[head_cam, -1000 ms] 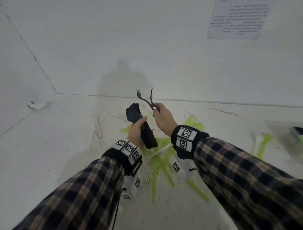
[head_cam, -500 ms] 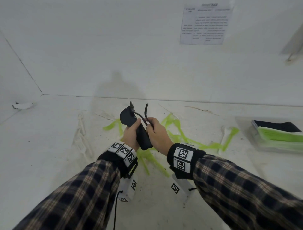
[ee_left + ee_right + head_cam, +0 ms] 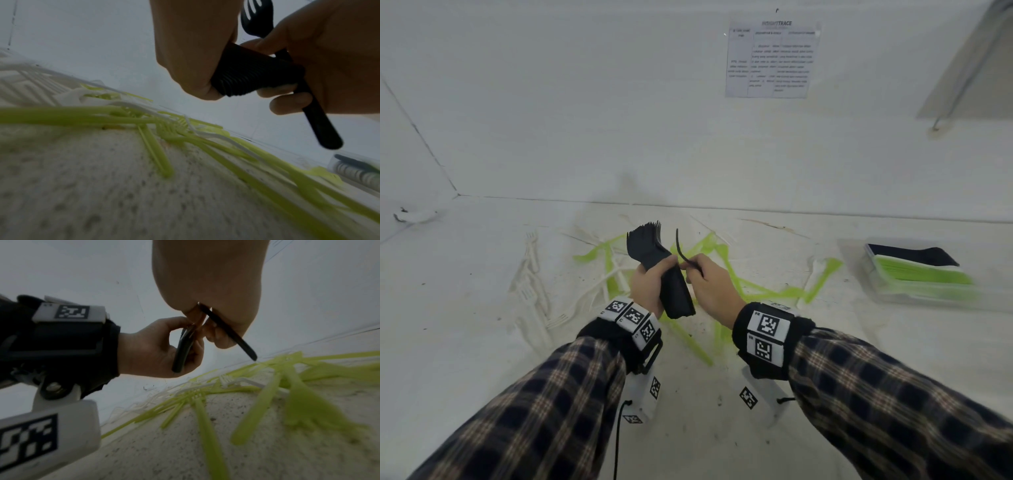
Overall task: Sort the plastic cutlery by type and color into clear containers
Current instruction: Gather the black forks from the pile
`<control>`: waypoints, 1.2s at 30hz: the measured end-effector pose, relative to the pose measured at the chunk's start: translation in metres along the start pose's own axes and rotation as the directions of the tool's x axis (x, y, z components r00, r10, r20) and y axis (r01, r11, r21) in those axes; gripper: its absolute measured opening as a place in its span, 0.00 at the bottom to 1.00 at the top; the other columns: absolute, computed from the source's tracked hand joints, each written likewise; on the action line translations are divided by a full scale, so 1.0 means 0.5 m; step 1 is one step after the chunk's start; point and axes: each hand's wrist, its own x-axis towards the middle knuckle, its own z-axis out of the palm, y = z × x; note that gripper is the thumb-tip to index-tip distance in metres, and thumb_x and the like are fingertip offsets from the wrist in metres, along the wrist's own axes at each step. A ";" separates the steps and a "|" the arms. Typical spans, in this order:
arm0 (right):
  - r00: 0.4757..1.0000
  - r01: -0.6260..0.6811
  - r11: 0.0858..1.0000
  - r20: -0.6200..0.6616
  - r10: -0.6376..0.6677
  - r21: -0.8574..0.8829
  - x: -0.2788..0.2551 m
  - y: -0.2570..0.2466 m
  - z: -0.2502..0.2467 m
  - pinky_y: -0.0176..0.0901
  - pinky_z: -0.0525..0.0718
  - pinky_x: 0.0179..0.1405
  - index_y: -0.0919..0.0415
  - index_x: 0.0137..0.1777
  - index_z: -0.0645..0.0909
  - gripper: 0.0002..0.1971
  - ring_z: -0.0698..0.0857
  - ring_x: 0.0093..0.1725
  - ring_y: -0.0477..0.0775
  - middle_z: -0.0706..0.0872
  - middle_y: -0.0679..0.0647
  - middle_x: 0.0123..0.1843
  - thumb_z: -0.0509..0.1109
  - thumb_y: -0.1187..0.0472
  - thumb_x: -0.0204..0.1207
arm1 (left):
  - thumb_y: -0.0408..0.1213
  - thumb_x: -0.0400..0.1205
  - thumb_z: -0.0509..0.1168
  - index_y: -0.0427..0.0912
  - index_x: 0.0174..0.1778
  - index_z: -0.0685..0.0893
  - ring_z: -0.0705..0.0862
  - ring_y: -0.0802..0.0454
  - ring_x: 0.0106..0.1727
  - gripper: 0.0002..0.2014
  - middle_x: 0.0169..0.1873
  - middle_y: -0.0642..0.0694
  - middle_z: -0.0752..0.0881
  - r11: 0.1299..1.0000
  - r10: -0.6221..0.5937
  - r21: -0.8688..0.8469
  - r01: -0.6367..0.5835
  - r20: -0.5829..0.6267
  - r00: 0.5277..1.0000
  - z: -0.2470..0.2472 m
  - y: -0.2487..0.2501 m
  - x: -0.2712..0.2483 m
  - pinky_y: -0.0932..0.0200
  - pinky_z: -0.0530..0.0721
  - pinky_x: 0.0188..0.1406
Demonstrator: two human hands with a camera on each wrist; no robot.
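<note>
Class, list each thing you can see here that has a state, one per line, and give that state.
Left hand: grips a stack of black forks.
Stack of black forks: bunched, tines up.
Right hand: pinches one black fork.
Single black fork: held beside the stack.
Green cutlery: loose on the table.
White forks: loose on the table.
Clear container: open, partly filled.

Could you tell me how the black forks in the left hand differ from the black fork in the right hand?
The left hand grips a thick stack of black forks, nested together; the right hand pinches a single black fork. The stack shows its broad faces, the single fork its thin curved edge. Both are black, with prongs pointing up.
</note>
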 end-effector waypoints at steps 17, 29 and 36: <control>0.995 -0.082 0.995 -0.052 0.079 -0.051 0.009 -0.006 -0.027 0.35 0.73 0.52 0.61 0.71 0.74 0.18 0.77 0.53 0.55 0.78 0.55 0.44 0.57 0.66 0.82 | 0.29 0.83 0.62 0.37 0.51 0.81 0.86 0.43 0.43 0.04 0.43 0.38 0.86 0.997 -0.082 0.015 0.080 0.124 0.989 0.042 -0.028 -0.046 0.49 0.86 0.44; 0.998 -0.045 0.977 -0.057 0.034 -0.206 -0.008 -0.012 -0.048 0.36 0.71 0.57 0.63 0.63 0.82 0.17 0.77 0.63 0.58 0.81 0.63 0.60 0.62 0.66 0.75 | 0.22 0.81 0.60 0.36 0.45 0.82 0.88 0.51 0.31 0.08 0.36 0.39 0.86 0.996 -0.071 0.060 0.064 0.127 0.989 0.060 -0.020 -0.044 0.59 0.87 0.31; 0.999 0.025 0.953 -0.032 -0.037 -0.302 -0.032 -0.020 -0.074 0.35 0.69 0.43 0.62 0.54 0.87 0.17 0.77 0.44 0.56 0.77 0.51 0.40 0.62 0.73 0.70 | 0.21 0.76 0.66 0.35 0.40 0.84 0.85 0.43 0.38 0.06 0.37 0.36 0.85 0.983 -0.069 0.176 0.046 0.122 0.990 0.074 -0.019 -0.053 0.49 0.83 0.47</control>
